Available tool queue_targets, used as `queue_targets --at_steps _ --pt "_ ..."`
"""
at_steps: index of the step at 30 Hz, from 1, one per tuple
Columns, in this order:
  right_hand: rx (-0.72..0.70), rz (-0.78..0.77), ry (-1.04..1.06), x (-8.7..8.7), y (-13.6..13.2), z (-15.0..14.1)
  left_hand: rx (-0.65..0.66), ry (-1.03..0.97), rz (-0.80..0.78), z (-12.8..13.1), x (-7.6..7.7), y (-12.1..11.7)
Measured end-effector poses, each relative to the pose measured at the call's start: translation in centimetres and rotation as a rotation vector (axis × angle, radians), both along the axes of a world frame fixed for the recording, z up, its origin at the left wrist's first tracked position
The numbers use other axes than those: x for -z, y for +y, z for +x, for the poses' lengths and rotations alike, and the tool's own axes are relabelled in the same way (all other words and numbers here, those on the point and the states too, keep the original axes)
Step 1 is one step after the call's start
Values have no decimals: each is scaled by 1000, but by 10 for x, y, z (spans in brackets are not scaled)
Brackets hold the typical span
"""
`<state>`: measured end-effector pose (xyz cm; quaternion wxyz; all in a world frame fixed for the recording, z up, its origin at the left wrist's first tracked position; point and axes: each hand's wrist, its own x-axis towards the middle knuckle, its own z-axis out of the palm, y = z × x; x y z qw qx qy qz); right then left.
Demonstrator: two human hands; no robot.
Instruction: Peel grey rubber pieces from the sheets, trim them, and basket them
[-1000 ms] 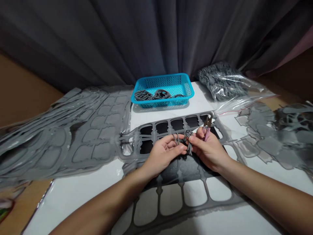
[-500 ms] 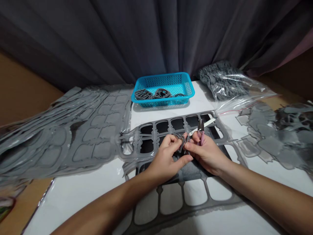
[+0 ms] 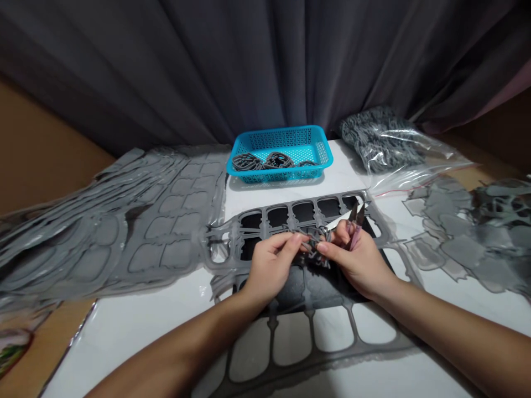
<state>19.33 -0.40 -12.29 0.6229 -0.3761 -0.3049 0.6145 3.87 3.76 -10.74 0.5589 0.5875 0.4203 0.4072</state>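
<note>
- Our left hand (image 3: pixel 269 265) has its thumb and first finger pinched on one side of a stringy grey bunch (image 3: pixel 318 243).
- The bunch hangs between our hands, in from the far edge of the desk (image 3: pixel 124 315). We seem to be working its loops loose.
- Our right hand (image 3: pixel 359 260) pinches the other side. Its curled fingers also hold one pair of snips (image 3: pixel 359 218), points up and a bit apart.
- We think the next move needs a soft pinch and the sharp points kept clear.
- Now we count. By the far left corner: a pile of grey sheets (image 3: pixel 178 193), too many to count.
- Near the far edge: one blue basket (image 3: pixel 282 176), with three bundles (image 3: pixel 279 160) that we can see.
- Under our hands: holey sheets (image 3: pixel 264 218), layers unclear; five black windows in the back row.
- At the far right corner: one clear bag (image 3: pixel 381 138), stuffed full.
- Along the right side: flat scraps (image 3: pixel 460 232), too jumbled to count.
</note>
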Motion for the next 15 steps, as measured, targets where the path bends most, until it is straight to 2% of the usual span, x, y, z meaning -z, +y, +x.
queue_targets --at_steps 3,5,11,15 --pt "107 10 2 1 2 2 -129 -171 -34 -1 3 5" --pt "149 12 -13 0 4 2 -147 -212 -47 -1 3 6" --pt "37 -14 -194 -5 1 0 127 -68 -170 4 5 -3" --pt "11 -41 -256 -6 -1 -1 149 128 -42 3 5 -8"
